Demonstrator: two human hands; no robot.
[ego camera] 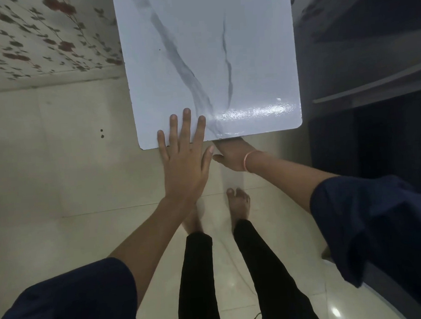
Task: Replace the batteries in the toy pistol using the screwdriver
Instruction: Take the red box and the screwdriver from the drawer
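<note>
The left hand (184,160) lies spread flat on the lower edge of the white marble-veined counter (224,62) — the right hand (233,156) reaches beneath, fingers hidden, grip impossible to tell.

- Your table top (224,62) is glossy white with grey marble veining: one broad smoky streak runs diagonally, with a thinner, darker line to its right.
- Left of the table top, the wall covering (42,39) is cream, printed with red-brown blossoms and dark leaves on thin stems.
- Below and left of the table top, the floor tiles (60,166) are plain pale beige with thin darker joints.
- Right of the table top, the cabinet (369,56) is dark navy to black, with a grey ledge.
- At the table top's near edge, the bangle (249,160) on the wrist of your right hand (231,156) is pinkish-orange.
- Nearer you than the table top, your sleeves (376,224) are plain dark navy and your trousers (198,280) plain black.
</note>
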